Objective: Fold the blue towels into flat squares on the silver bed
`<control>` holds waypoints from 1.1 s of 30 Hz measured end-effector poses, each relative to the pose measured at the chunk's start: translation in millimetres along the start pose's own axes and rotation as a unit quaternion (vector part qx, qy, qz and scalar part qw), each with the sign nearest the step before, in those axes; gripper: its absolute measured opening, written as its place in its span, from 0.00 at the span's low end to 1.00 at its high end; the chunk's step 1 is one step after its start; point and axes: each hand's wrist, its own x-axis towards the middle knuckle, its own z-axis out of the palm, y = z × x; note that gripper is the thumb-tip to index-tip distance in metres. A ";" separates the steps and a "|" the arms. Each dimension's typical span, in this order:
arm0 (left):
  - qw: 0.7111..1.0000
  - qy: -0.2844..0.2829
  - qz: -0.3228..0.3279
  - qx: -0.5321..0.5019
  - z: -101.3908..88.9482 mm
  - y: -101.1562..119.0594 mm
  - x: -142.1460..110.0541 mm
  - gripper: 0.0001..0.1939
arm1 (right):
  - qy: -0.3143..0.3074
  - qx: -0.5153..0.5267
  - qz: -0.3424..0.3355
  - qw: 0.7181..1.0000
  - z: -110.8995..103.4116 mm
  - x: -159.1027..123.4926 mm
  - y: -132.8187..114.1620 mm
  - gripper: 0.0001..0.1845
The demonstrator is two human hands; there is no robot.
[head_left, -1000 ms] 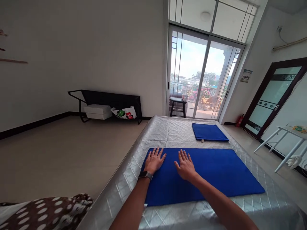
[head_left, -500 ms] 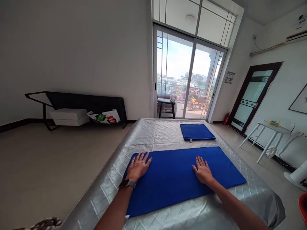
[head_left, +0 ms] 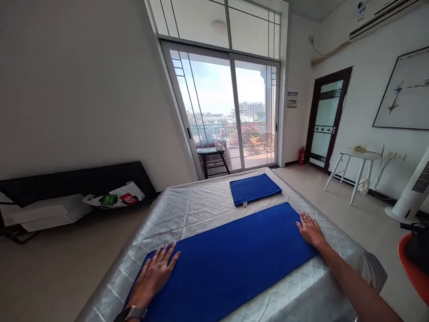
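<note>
A long blue fabric panel (head_left: 231, 259) lies flat across a silver quilted cover (head_left: 187, 210) on a bed-like surface. My left hand (head_left: 157, 270) rests palm down on the panel's left end, fingers spread, a watch on its wrist. At the panel's right end my right hand (head_left: 311, 230) lies flat along the short edge, fingers stretched out. Neither hand grips anything. Beyond the panel sits a smaller blue fabric rectangle (head_left: 255, 189), apparently folded, with a white tag at its near edge.
A black frame (head_left: 110, 172) with white boxes (head_left: 50, 212) and a printed bag (head_left: 120, 197) stands by the left wall. Sliding glass doors (head_left: 231, 112) are behind the bed. At right are a white stool (head_left: 360, 154), a tower fan (head_left: 414, 188) and a red-orange tub (head_left: 410, 264).
My right hand has slid rightward to the panel's right end, while my left hand stays at its left end. The view has turned to the right.
</note>
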 end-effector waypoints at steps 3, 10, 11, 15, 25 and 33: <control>1.000 -0.005 0.006 0.016 -1.7 -1.7 -0.2 0.30 | 0.000 0.011 0.004 1.000 -0.9 -2.1 -2.6 0.37; 1.000 -0.004 0.004 0.011 0.8 -6.9 2.9 0.29 | 0.002 -0.009 -0.013 1.000 -20.9 -12.0 -10.9 0.35; 1.000 -0.003 0.005 0.011 1.4 -7.2 3.1 0.28 | 0.005 -0.012 -0.018 1.000 -23.8 -12.5 -14.9 0.35; 1.000 -0.002 0.009 0.005 -4.0 -2.8 0.4 0.28 | -0.006 0.007 -0.086 0.996 -27.9 -9.8 -45.5 0.35; 0.999 -0.050 -0.003 0.003 -10.2 -1.5 -0.9 0.28 | -0.102 0.072 -0.232 0.965 -9.9 30.9 -104.8 0.38; 0.996 -0.085 -0.038 -0.015 -7.1 -4.3 0.0 0.29 | -0.064 0.053 -0.117 0.990 -29.7 75.0 -47.7 0.36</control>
